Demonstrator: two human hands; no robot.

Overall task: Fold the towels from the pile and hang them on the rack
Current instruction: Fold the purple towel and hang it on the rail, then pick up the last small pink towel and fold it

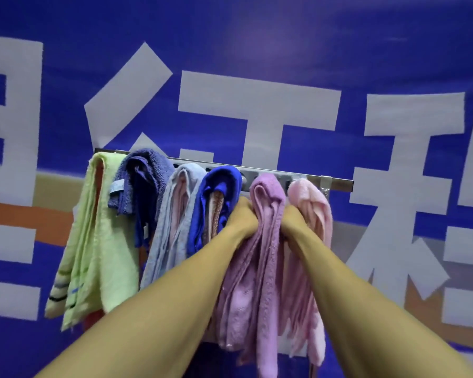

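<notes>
A blue banner (257, 36) with big white characters fills the far wall. On it a metal rack (306, 178) carries six fluffy folded towels (green, navy, grey, royal blue, lilac, pink). Both hands grip the lilac towel (260, 241), left hand (242, 216) and right hand (294, 218), crowded by neighbours.

Six folded towels (265, 241), green through lilac to pink, side by side over metal rack (339, 182).
</notes>
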